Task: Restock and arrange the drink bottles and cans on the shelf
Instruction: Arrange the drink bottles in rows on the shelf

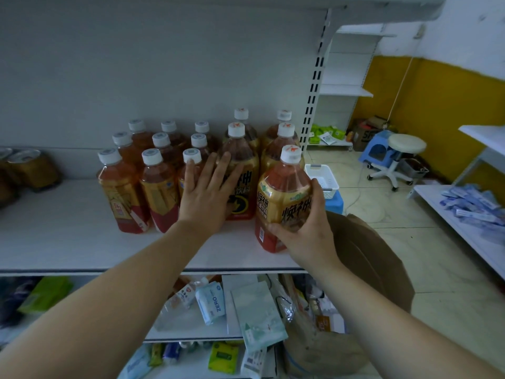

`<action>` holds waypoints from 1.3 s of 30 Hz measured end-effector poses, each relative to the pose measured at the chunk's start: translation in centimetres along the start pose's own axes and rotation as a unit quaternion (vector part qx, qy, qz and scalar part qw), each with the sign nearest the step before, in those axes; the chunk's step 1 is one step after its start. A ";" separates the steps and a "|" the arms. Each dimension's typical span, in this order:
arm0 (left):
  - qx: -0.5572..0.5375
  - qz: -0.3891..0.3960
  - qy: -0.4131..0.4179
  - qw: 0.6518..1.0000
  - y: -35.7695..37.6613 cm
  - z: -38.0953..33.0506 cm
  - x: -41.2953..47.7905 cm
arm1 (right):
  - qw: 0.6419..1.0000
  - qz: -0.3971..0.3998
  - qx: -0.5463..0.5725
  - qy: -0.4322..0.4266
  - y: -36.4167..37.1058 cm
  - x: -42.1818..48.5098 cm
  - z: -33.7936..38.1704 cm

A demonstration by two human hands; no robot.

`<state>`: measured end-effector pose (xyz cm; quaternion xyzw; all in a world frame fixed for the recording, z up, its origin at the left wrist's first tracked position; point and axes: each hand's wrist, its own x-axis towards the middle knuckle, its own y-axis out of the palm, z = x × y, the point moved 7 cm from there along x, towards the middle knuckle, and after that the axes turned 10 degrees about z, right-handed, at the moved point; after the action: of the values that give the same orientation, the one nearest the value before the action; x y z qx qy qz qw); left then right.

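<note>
1. The right hand (306,236) grips a large tea bottle (284,198) low on its body, fingers and thumb curled round the label. The bottle stands roughly upright at the front right corner of the white shelf (68,231). The hand hides whether its base rests fully on the board.
2. The left hand (206,195) is flat, fingers straight and spread. It presses against the front of a second large bottle (240,160), and its outer finger touches the cap of the nearest small bottle (191,155).
3. Behind these two, more large bottles (284,143) with white caps run back to the rear wall in two columns.
4. To their left stands a block of small tea bottles (123,187), packed close in three rows.
5. At the far left of the same shelf sit some cans (27,168), too blurred to read.
6. Below are loose packets (213,302) on a lower shelf, and to the right a brown bag (369,258) stands on the floor.
</note>
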<state>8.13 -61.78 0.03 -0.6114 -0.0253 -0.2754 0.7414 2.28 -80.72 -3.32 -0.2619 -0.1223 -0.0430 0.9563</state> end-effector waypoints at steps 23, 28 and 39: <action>-0.152 -0.030 -0.120 0.981 0.5 12.9 -5.4 | 0.996 -0.034 -0.080 0.008 8.5 -1.1 4.8; -0.156 0.019 -0.107 0.982 1.5 13.2 -5.1 | 0.996 -0.020 -0.078 0.040 8.5 -0.3 4.4; -0.103 0.049 -0.076 0.991 2.3 13.0 -5.3 | 0.993 -0.021 -0.109 0.049 8.3 0.3 4.3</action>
<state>8.54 -47.53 -0.71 -0.7039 -0.0231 -0.1930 0.6831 2.88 -71.44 -3.72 -0.3594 -0.0750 -0.0891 0.9259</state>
